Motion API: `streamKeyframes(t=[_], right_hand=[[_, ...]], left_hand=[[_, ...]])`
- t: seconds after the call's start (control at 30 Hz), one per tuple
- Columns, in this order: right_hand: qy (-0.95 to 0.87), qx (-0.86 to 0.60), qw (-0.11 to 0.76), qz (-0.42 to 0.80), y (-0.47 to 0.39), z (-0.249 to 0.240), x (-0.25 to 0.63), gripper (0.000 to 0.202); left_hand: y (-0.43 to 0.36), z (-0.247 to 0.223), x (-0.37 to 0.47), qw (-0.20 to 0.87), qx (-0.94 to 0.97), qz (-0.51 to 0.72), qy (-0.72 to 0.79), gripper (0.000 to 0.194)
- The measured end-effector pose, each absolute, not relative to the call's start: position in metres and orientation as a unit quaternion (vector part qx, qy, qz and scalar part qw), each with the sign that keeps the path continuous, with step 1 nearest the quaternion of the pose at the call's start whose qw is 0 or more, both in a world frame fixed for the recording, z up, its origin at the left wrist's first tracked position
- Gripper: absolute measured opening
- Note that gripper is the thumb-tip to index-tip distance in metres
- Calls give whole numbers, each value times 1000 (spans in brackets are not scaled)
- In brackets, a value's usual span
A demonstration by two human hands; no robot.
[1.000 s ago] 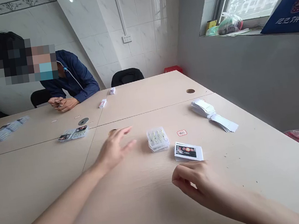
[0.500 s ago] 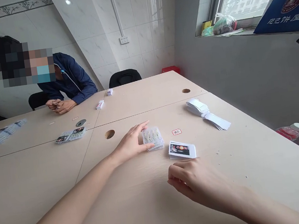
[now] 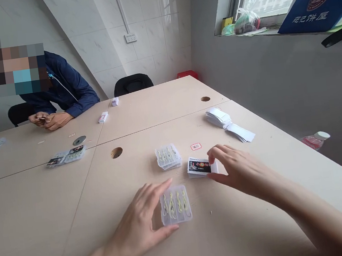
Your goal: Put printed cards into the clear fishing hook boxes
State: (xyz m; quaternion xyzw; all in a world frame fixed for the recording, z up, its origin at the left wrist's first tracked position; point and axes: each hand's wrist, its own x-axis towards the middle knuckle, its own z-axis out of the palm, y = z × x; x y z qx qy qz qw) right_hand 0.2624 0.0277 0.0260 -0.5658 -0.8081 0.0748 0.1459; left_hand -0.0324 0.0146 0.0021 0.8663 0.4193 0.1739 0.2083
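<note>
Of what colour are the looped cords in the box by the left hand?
The looped cords are pale yellow-green, in the head view.

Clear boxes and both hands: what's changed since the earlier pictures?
The left hand has brought one clear box nearer from the box stack and spans its edges. The right hand has moved forward to the printed cards, reaching their right end. The remaining stack and white papers stayed put.

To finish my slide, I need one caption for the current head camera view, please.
Left hand around a clear box holding yellowish strands; right hand at a stack of printed cards.
</note>
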Motion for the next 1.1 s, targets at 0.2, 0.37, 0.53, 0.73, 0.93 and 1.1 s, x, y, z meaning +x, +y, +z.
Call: streamKeyframes(t=[0.2, 0.37, 0.53, 0.73, 0.93, 1.1], right_hand=[[-812, -556, 135, 115, 31, 12, 253, 22], [-819, -543, 142, 120, 36, 1, 248, 19], [-830, -526, 148, 113, 38, 1, 248, 15], [-835, -520, 147, 108, 40, 2, 247, 19], [-838, -513, 152, 110, 43, 2, 251, 17], [-848, -496, 154, 104, 42, 1, 254, 24]], left_hand=[[5, -5, -25, 211, 881, 139, 401, 95], [62, 1, -21, 104, 856, 213, 460, 86], [111, -3, -10, 124, 871, 177, 440, 109], [126, 1, -4, 137, 893, 143, 403, 86], [146, -3, -17, 117, 882, 149, 431, 82], [123, 6, -25, 99, 872, 165, 451, 89]])
